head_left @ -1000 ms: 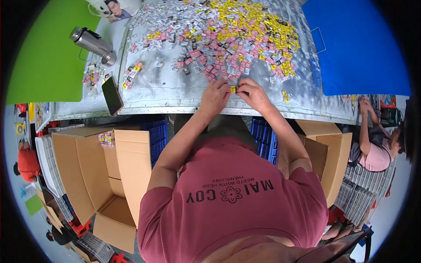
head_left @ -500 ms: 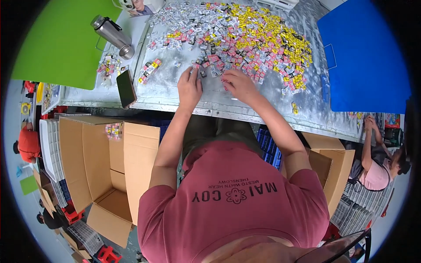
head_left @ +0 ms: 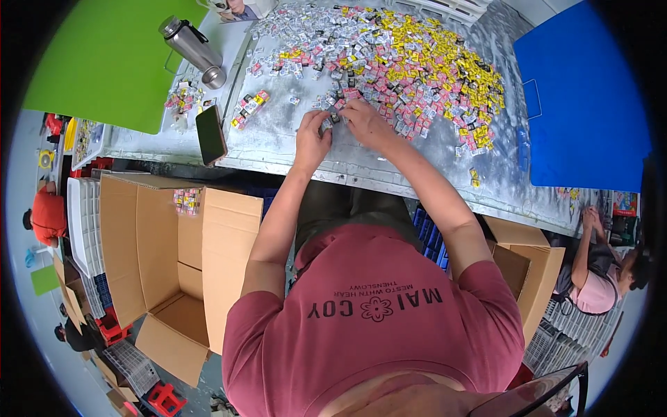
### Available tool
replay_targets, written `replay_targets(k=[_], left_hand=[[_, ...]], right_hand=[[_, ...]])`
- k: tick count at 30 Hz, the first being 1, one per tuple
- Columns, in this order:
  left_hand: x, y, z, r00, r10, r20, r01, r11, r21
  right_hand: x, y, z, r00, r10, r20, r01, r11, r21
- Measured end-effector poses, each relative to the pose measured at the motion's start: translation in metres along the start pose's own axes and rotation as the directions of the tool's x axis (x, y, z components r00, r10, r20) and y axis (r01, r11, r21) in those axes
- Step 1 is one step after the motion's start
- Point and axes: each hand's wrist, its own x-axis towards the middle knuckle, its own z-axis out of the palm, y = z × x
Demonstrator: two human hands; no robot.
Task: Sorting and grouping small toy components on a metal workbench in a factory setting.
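Note:
A large spread of small printed pieces (head_left: 410, 76) in yellow, pink, white and black covers the metal-topped table (head_left: 271, 142). At its near edge my left hand (head_left: 312, 139) has its fingers bent and its thumb in, closed around a small pale and dark piece (head_left: 326, 125). My right hand (head_left: 368, 126) is just beside it, fingertips pinched together among the nearest pieces. What the right fingers hold is hidden. Both sets of fingertips are nearly touching. To the left lies a small group of yellow, pink and white pieces (head_left: 250, 108), apart from the spread.
On the left are a phone (head_left: 210, 135), a steel flask (head_left: 191, 43) and a green panel (head_left: 97, 69). A blue panel (head_left: 583, 97) borders the right. Open cardboard boxes (head_left: 156, 243) stand below the table edge. A co-worker in pink (head_left: 599, 278) sits at far right.
My hands have come together; the left fingers, stretched out before, are now bent. My right hand has moved inward and away from me. The whole view has shifted slightly.

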Motion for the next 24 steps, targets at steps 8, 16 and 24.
replay_targets(k=[8,16,24], left_hand=[[0.005,-0.025,0.000,0.962,0.271,0.023,-0.271,0.948,0.167],[-0.013,-0.011,-0.001,0.991,0.129,0.027,-0.131,0.988,0.083],[-0.006,-0.014,0.003,0.973,0.214,0.089,-0.226,0.963,0.148]], right_hand=[[0.000,-0.009,0.001,0.998,-0.016,0.058,0.014,1.000,0.027],[-0.007,-0.004,-0.026,0.960,0.251,0.123,-0.272,0.942,0.198],[-0.018,-0.001,-0.050,0.945,0.136,0.297,-0.166,0.983,0.080]])
